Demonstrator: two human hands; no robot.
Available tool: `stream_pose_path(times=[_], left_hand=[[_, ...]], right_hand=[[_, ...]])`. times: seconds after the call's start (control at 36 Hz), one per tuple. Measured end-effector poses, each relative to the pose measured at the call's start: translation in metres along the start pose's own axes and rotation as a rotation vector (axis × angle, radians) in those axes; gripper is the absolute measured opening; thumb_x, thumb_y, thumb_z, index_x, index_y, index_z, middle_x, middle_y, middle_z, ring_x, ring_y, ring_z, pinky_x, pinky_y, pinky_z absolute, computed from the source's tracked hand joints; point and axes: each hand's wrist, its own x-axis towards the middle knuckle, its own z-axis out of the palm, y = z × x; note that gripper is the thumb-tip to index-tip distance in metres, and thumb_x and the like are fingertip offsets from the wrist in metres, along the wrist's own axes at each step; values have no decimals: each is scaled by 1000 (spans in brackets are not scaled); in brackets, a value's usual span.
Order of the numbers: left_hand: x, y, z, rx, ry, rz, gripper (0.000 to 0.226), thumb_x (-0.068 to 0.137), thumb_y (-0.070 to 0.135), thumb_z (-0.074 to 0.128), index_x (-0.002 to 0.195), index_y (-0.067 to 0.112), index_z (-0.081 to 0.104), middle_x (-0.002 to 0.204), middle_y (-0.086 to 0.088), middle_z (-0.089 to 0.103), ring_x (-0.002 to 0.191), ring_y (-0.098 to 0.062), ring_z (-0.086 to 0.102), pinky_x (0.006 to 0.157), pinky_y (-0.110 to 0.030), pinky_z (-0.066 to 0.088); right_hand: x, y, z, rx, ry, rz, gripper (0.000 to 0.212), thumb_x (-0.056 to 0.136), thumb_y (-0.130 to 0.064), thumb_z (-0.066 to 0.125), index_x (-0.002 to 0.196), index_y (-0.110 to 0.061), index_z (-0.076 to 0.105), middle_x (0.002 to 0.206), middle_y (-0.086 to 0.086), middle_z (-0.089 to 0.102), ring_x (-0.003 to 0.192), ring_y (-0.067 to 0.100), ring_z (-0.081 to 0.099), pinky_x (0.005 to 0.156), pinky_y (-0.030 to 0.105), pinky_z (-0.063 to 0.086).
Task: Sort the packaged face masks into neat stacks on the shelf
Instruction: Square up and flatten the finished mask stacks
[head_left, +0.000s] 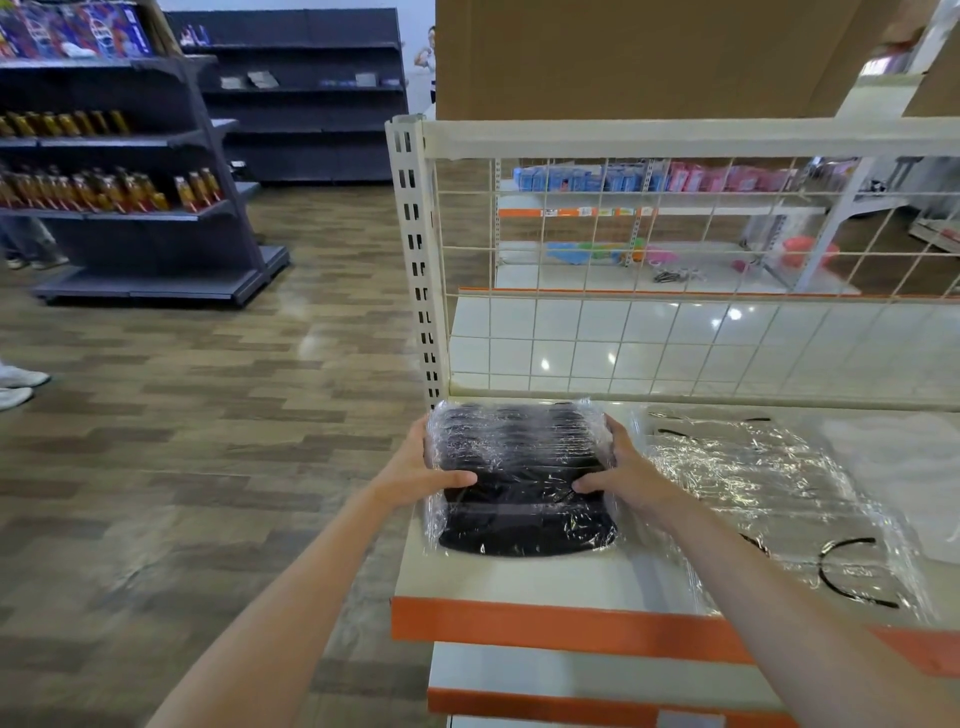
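Note:
A stack of black face masks in clear plastic wrap (519, 483) stands at the left end of the white shelf (519, 579). My left hand (421, 467) grips the stack's left side, thumb on top. My right hand (621, 470) grips its right side, thumb on top as well. To the right lie clear packs of white face masks with black ear loops (769, 499), spread flat over the shelf.
A white wire grid (675, 260) backs the shelf, with a slotted upright post (415, 249) at its left corner. An orange strip (545, 623) edges the shelf front. Dark shelving with bottles (119, 192) stands across the wood floor at left. A brown cardboard panel (623, 57) rises above.

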Motion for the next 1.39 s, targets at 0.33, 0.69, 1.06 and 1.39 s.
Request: stream_pose_path(times=[0.33, 0.69, 1.06, 1.39], left_hand=[[-6, 10, 6, 438, 281, 286, 102, 69, 37, 80, 148, 25, 16, 151, -4, 14, 141, -25, 9, 117, -50, 14], [-11, 21, 18, 926, 154, 399, 58, 91, 40, 50, 145, 32, 29, 155, 5, 20, 145, -18, 7, 117, -43, -3], [-14, 40, 40, 1023, 170, 461, 47, 92, 48, 48, 136, 32, 42, 144, 3, 36, 134, -19, 29, 114, -40, 15], [-18, 49, 49, 1004, 170, 486, 48, 92, 45, 48, 134, 24, 42, 144, -2, 35, 134, -22, 29, 113, -41, 19]], right_hand=[[1, -5, 3, -254, 75, -152, 109, 71, -1, 75, 148, -32, 4, 155, 5, 4, 142, 26, 13, 113, 43, 20], [-4, -10, 9, -825, 153, -157, 77, 83, -30, 60, 146, -42, 19, 156, 1, -18, 144, 25, -15, 115, 50, 13], [-15, -21, 17, -880, 218, -189, 78, 84, -28, 58, 150, -27, 15, 157, 1, -9, 145, 25, -2, 116, 44, 16], [-46, -2, -10, -1058, 408, -153, 50, 89, -22, 50, 138, -18, 39, 143, 2, 34, 136, 21, 24, 110, 41, 27]])
